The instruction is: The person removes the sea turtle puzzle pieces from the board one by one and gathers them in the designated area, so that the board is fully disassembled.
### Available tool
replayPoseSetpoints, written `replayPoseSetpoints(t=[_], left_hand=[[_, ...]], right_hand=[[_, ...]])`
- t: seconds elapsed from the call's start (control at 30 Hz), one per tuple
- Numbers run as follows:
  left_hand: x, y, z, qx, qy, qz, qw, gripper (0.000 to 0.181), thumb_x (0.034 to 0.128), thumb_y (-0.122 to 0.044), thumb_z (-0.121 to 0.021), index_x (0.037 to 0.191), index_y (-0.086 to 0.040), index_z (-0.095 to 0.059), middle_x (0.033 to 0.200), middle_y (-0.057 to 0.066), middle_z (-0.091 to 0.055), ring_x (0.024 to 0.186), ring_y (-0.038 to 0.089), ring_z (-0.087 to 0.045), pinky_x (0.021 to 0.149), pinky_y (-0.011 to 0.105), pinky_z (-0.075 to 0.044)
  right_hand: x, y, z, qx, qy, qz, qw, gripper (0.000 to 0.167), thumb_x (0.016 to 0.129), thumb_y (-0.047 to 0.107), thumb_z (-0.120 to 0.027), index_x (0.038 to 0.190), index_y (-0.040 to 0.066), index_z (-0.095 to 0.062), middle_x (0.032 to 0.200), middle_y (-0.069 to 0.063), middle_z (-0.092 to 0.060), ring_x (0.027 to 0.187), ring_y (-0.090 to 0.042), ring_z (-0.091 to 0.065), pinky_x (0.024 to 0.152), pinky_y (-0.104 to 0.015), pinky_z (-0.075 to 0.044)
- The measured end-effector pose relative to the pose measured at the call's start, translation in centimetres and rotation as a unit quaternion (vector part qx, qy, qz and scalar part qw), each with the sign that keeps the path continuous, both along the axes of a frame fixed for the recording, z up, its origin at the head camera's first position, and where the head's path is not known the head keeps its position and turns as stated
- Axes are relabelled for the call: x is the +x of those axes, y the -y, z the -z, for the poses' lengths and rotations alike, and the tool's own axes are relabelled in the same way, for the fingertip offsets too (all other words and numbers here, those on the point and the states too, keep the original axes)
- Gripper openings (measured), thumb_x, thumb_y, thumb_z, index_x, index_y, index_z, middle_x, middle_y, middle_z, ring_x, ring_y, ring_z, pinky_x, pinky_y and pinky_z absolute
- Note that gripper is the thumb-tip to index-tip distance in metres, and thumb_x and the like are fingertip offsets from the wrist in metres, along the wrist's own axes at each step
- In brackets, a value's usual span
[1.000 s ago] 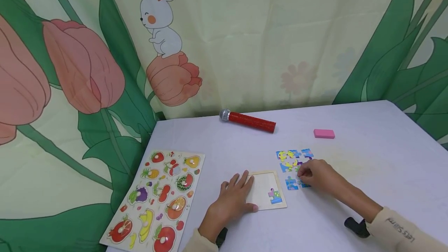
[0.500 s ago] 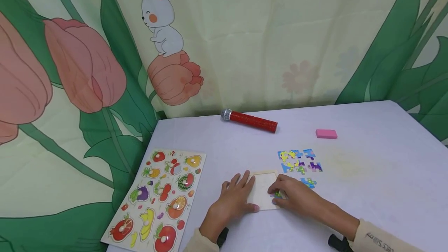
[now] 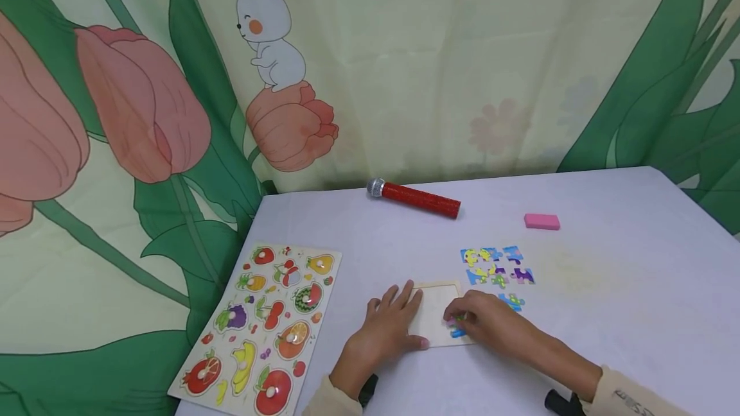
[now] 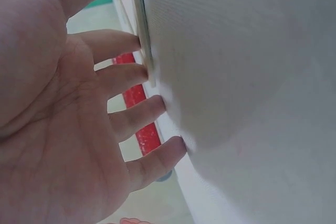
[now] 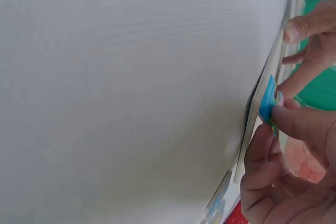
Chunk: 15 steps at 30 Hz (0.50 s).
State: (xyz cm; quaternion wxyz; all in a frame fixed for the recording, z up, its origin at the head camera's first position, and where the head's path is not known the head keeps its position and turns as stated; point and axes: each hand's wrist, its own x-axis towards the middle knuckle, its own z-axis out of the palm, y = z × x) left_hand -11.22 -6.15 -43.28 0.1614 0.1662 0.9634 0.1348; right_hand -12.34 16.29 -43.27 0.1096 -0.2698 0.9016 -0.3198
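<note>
My left hand [image 3: 386,321] lies with fingers spread on the left side of a shallow wooden puzzle tray [image 3: 430,307]. In the left wrist view, some fingertips [image 4: 137,73] touch the tray's edge. My right hand [image 3: 491,321] is over the tray's right part. Seen from the right wrist, its thumb and finger pinch a blue jigsaw piece [image 5: 268,100], tilted up at the tray. The fingers partly hide the pink and blue jigsaw pieces [image 3: 458,333] there. More loose jigsaw pieces [image 3: 500,279] lie in rows beyond the right hand, one piece [image 3: 511,302] nearer to it.
A board of fruit pictures [image 3: 260,332] lies left of the left hand. Farther back are a red microphone [image 3: 419,199] and a pink block [image 3: 542,221]. A printed curtain [image 3: 405,82] hangs behind the white table [image 3: 624,275].
My right hand has moved left from the loose pieces to the tray, and one piece from the nearest row is gone from its place. The left hand has stayed put.
</note>
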Motion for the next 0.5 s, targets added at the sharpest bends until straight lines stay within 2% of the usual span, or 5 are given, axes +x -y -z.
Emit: replayPoseSetpoints(t=[0.13, 0.27, 0.37, 0.5], left_hand=[[0.1, -0.1, 0.1, -0.003, 0.0, -0.001, 1.0, 0.087, 0.0871, -0.046, -0.079, 0.159, -0.017, -0.04, 0.168, 0.002, -0.028, 0.152, 0.029, -0.026, 0.115, 0.055, -0.028], [0.2, -0.1, 0.1, -0.003, -0.002, -0.005, 1.0, 0.088, 0.0864, -0.045, -0.081, 0.159, -0.018, -0.04, 0.168, 0.002, -0.028, 0.152, 0.029, -0.026, 0.115, 0.055, -0.028], [0.2, -0.1, 0.1, -0.003, -0.003, -0.009, 1.0, 0.088, 0.0861, -0.044, -0.081, 0.159, -0.018, -0.04, 0.168, 0.002, -0.029, 0.152, 0.029, -0.026, 0.116, 0.055, -0.028], [0.1, -0.2, 0.0, -0.006, 0.002, -0.008, 0.9999, 0.087, 0.0866, -0.045, -0.08, 0.159, -0.018, -0.04, 0.168, 0.002, -0.028, 0.152, 0.029, -0.026, 0.116, 0.055, -0.027]], right_hand=[[0.0, -0.9, -0.1, -0.027, 0.03, -0.001, 0.9992, 0.022, 0.094, 0.002, -0.071, 0.103, 0.021, -0.077, 0.096, 0.015, -0.066, 0.088, -0.007, -0.059, 0.077, -0.026, -0.054], [-0.1, -1.5, -0.5, -0.04, 0.041, 0.007, 0.9984, 0.021, 0.095, 0.001, -0.069, 0.1, 0.02, -0.075, 0.092, 0.013, -0.066, 0.084, -0.008, -0.057, 0.075, -0.026, -0.053], [0.0, -1.5, -0.5, -0.026, 0.052, 0.009, 0.9983, 0.013, 0.094, 0.008, -0.074, 0.104, 0.017, -0.075, 0.09, 0.012, -0.064, 0.08, -0.007, -0.055, 0.071, -0.024, -0.051], [0.7, -1.0, -0.1, 0.011, 0.055, 0.015, 0.9983, 0.024, 0.085, 0.021, -0.085, 0.107, 0.015, -0.075, 0.089, 0.011, -0.058, 0.077, -0.008, -0.051, 0.066, -0.023, -0.047]])
